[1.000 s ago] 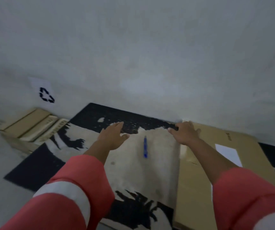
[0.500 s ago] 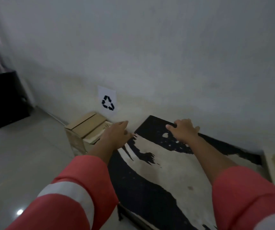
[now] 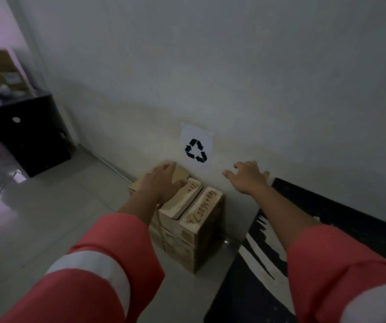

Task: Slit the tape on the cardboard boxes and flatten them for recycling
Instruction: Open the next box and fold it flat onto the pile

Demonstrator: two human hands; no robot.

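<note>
head view, left hand (image 3: 164,183) partly hides boxes (image 3: 202,220)

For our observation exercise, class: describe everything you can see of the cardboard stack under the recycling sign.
The cardboard stack is tan and worn, several pieces packed side by side, two top faces bearing dark handwritten digits. It stands on the pale floor by the wall, below the recycling sign, left of a black-and-white mat. The left hand lies on its top.

The single head-worn wide-angle camera looked forward and down at close range, toward the wall (image 3: 234,66) base and floor (image 3: 47,217)
</note>
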